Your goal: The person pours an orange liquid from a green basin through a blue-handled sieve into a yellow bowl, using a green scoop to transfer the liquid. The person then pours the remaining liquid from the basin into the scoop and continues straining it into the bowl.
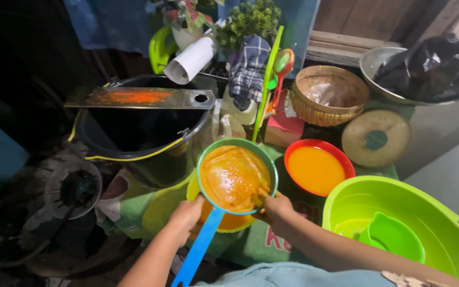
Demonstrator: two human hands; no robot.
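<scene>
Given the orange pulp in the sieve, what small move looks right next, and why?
Probably keep pressing the pulp with the right hand: the sieve, steadied by the left hand over a yellow bowl, is still thickly coated.
</scene>
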